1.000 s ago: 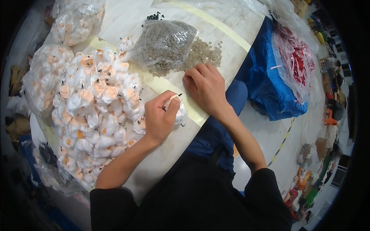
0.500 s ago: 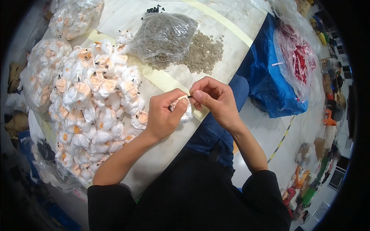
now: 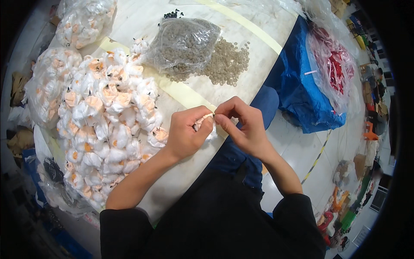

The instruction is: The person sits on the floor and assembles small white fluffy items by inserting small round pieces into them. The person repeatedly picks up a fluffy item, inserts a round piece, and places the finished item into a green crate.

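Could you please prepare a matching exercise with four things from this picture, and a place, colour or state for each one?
1. Small discs
2. Blue sack
3. Left hand
4. Heap of fluffy pieces

A. Closed around one white piece
B. Beyond the right edge of the table
C. White and peach
D. Greyish-brown

Pairs: 1-D, 2-B, 3-A, 4-C

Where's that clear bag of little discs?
In the head view, the clear bag lies upper centre on the table, between the white plush pile and the loose brownish discs.
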Motion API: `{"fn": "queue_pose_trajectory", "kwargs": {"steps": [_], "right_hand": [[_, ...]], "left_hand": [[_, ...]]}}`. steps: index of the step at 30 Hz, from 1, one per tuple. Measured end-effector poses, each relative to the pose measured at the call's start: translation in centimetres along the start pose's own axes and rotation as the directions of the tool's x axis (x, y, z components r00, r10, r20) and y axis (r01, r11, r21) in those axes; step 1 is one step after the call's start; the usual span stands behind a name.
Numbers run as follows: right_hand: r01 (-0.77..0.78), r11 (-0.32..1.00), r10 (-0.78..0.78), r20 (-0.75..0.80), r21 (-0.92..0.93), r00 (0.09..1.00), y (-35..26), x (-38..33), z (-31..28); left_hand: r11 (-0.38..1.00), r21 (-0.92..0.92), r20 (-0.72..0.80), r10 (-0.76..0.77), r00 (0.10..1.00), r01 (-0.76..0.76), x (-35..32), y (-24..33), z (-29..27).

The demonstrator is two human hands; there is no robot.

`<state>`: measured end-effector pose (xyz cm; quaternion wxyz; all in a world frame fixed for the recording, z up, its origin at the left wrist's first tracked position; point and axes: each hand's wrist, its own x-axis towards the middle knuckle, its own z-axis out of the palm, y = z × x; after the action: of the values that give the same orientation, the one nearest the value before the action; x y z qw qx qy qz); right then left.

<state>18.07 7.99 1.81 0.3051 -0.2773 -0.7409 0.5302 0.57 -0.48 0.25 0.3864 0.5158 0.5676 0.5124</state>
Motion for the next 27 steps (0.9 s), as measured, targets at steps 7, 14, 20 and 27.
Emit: {"fn": "queue_pose_trajectory", "kwargs": {"steps": [7, 14, 20, 27], "right_hand": [[-0.03, 0.995, 0.044, 0.136, -0.1, 0.99, -0.4, 0.0, -1.0], [-0.031, 0.991, 0.056, 0.205, -0.126, 0.977, 0.0, -0.6, -1.3], [-0.077, 0.994, 0.09, 0.196, -0.071, 0.976, 0.3, -0.7, -1.5], [0.0, 1.0, 0.0, 0.228, -0.001, 0.974, 0.2, -0.2, -2.5]], "left_hand": [[0.997, 0.072, 0.061, 0.031, 0.998, -0.035, 0.0, 0.0, 0.3], [0.982, 0.145, 0.116, 0.108, 0.987, -0.124, -0.3, -0.4, 0.7], [0.978, 0.168, 0.104, 0.104, 0.989, -0.121, -0.3, -0.3, 0.7], [0.999, 0.036, 0.157, 0.008, 0.988, -0.014, -0.4, 0.3, 0.5]]}}
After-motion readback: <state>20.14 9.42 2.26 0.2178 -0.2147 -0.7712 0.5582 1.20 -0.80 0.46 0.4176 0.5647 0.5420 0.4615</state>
